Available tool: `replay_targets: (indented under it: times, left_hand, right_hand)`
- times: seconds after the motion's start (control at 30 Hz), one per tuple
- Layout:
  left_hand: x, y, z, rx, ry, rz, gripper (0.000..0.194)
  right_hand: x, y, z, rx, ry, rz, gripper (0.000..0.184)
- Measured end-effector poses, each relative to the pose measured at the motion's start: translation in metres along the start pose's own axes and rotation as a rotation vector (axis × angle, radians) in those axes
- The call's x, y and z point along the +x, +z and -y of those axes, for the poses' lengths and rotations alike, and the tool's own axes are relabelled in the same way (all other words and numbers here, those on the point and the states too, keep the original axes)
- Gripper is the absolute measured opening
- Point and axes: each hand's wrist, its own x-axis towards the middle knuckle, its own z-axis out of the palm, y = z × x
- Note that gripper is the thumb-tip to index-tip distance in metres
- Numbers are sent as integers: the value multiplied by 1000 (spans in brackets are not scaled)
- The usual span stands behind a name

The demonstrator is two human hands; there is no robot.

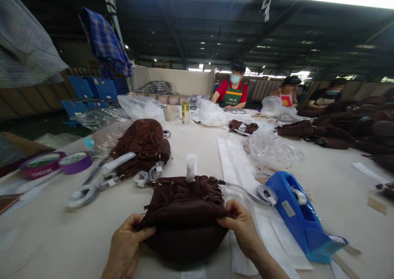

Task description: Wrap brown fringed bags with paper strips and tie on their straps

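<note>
A dark brown fringed bag (184, 217) lies on the table right in front of me, its base toward me and its fringe at the far end. My left hand (127, 242) pinches its left edge between thumb and fingers. On the opposite edge my right hand (241, 223) has a similar pinch. A white-wrapped piece (191, 170) sticks up at the bag's far edge. Wrapped rings (149, 175) rest at its far left corner, and a wrapped strap coil (266, 194) lies off its right side.
Another brown fringed bag (141, 145) sits at left, near two tape rolls (74, 162). A blue tape dispenser (303, 217) stands at right beside white paper strips (235, 168). Clear plastic (272, 149) and a heap of brown bags (347, 125) lie farther off. Co-workers (232, 92) sit across the table.
</note>
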Motion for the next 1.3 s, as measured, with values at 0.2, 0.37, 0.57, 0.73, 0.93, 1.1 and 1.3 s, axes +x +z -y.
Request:
replay_targets:
  times: [0.2,0.37,0.57,0.73,0.93,1.1,1.3]
  left_hand:
    - [1,-4,12,117,60,21,37]
    - [10,-8,31,418,143,28,37]
    - [8,-15,18,871,463,83,20]
    - [-5,16,-21,1007,933,321,54]
    - [-14,65,-38,1038,690,758,24]
    - [-19,62,-23,1017,696,676,19]
    - [-22,55,5,1023,1412,478,17]
  right_hand:
    - [-1,-3,-4,-174,6,36,23]
    - [5,-3,-31,-353,-18,-50,24]
    - [5,0,-32,-426,-73,-32,22]
    - [6,-2,-31,-498,-113,-12,23]
    - [8,-5,-37,-585,-132,-1,22]
    - [10,-7,-41,-637,-144,10,19]
    - [10,-10,-40,-731,-126,34,17]
